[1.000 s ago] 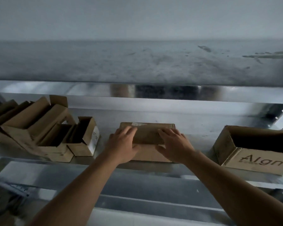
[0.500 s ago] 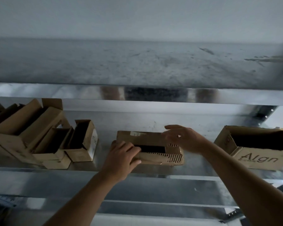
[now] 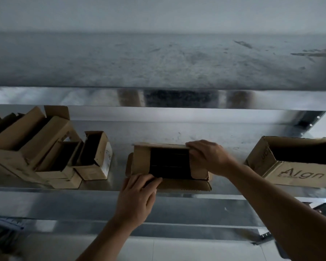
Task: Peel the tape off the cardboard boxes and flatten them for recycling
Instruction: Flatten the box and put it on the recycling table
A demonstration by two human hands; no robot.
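Shut a second ago, the small cardboard box [image 3: 184, 185] on the metal shelf [image 3: 230, 147] now gapes open, so we judge flattening comes next. Our left hand [image 3: 137, 198] grips its 7 o'clock flap; our right hand [image 3: 207, 157] grips its 1 o'clock edge

cardboard box [image 3: 141, 162] open on shelf [image 3: 177, 136] | left hand [image 3: 137, 198] grips front edge | right hand [image 3: 207, 157] grips rear flap

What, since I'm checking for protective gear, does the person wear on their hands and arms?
Nothing that shows. The left hand and right hand are bare, without gloves. The left forearm and right forearm are bare too, with no sleeve reaching into view. No watch, ring or bracelet can be made out, though the light is dim.
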